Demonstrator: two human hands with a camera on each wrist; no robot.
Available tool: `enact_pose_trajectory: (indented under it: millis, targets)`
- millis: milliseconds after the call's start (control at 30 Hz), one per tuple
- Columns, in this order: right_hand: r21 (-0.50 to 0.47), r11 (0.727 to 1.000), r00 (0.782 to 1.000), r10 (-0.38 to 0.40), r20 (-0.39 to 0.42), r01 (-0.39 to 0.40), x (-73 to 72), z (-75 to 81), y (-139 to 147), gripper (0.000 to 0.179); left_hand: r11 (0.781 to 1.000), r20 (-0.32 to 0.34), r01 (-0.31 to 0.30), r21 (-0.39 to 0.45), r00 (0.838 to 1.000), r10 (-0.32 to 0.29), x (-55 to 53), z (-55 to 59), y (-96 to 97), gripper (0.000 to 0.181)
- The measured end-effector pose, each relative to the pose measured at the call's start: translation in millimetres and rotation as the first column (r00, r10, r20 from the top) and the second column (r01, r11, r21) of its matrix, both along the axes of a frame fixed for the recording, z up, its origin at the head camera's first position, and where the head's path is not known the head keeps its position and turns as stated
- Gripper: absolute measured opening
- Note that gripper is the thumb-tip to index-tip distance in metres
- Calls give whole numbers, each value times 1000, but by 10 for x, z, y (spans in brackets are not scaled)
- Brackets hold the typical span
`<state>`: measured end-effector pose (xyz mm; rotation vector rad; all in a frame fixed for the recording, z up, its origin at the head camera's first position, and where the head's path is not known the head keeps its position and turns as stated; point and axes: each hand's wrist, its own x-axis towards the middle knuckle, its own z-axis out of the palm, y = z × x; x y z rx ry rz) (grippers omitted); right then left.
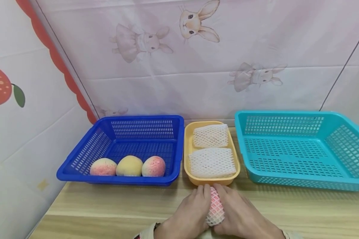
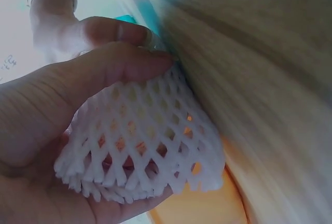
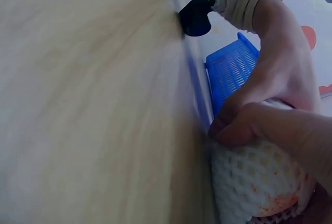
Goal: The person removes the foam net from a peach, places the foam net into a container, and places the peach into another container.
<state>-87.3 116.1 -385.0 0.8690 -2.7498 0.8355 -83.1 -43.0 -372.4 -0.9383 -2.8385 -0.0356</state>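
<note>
A pinkish-yellow peach (image 1: 215,202) in a white foam net sleeve (image 2: 137,136) is held between both hands, low in the head view, just in front of the yellow tray. My left hand (image 1: 189,209) grips it from the left, with thumb and fingers around the net in the left wrist view. From the other side my right hand (image 1: 238,211) grips it too, its thumb pressing on the net. In the right wrist view, part of the peach (image 3: 280,203) shows bare past the net's edge. Palms and hands hide much of the fruit.
A blue basket (image 1: 119,179) at the left holds three peaches (image 1: 129,166) along its near side. In the middle stands a yellow tray (image 1: 209,181) with two white foam nets (image 1: 212,162). At the right is a teal basket (image 1: 287,159). A printed wall sheet (image 1: 167,89) rises behind.
</note>
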Motion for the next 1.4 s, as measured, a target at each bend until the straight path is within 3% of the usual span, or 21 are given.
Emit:
enact_pose_trajectory:
  millis: [267,700,833,1100,1267,1400]
  targets:
    - [8,1000,999,12,-38,-12,-14,-16,4,83,1000,-14,1,-4,1000,-1,9,4,-8,72]
    - [-59,998,999,39,0,-39,-13,-16,9,82,996,-36,65,61,997,-63,-2,-3,-83,69]
    - [-62,997,999,47,-12,-48,-8,-5,8,83,995,-15,63,75,998,-62,17,17,-97,72]
    - [-98,994,999,42,-30,-44,11,18,22,95,998,163,26,58,986,-35,-39,223,-229,73]
    - [-103,994,999,38,-24,-40,49,113,44,93,990,135,56,128,988,-74,-58,378,-396,56]
    - [-104,994,999,33,-17,-35,72,231,78,90,979,107,48,196,992,-70,-75,493,-479,43]
